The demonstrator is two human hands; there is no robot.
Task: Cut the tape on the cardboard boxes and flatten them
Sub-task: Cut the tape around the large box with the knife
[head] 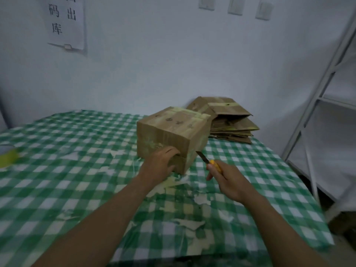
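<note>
A taped brown cardboard box stands on the green checked tablecloth near the middle. My left hand grips the box's near lower corner, its fingertips hooked into a gap in the near face. My right hand holds a yellow utility knife with its blade out. The blade tip points at the box's right near edge, close to it; I cannot tell whether it touches. A stack of flattened boxes lies behind the box, against the wall.
Torn tape scraps litter the cloth in front of the box. A blurred yellow-green thing sits at the table's left edge. A white metal shelf frame stands to the right of the table. The wall is close behind.
</note>
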